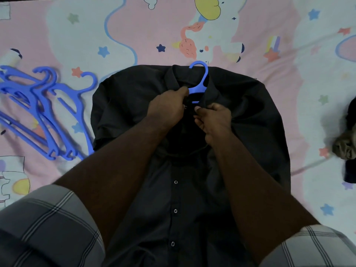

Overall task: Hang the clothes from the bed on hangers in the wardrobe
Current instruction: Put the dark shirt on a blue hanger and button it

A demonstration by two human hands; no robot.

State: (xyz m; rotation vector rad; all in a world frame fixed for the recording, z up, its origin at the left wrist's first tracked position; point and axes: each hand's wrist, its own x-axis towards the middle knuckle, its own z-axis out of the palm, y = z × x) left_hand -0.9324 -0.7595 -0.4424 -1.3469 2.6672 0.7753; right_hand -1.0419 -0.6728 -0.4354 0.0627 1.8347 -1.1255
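A black button-up shirt (250, 105) lies flat on the bed, collar away from me. A blue plastic hanger (200, 81) sits inside it, with its hook and neck sticking out past the collar. My left hand (167, 108) grips the shirt's left front edge just under the collar. Opposite it, my right hand (213, 120) pinches the right front edge. The two hands are close together at the top of the placket. The hanger's shoulders are hidden under the cloth.
Several spare blue hangers (44, 105) lie in a heap on the bed at the left. More dark clothes (346, 143) are bunched at the right edge. The bedsheet (134, 35) is pink and white with cartoon prints.
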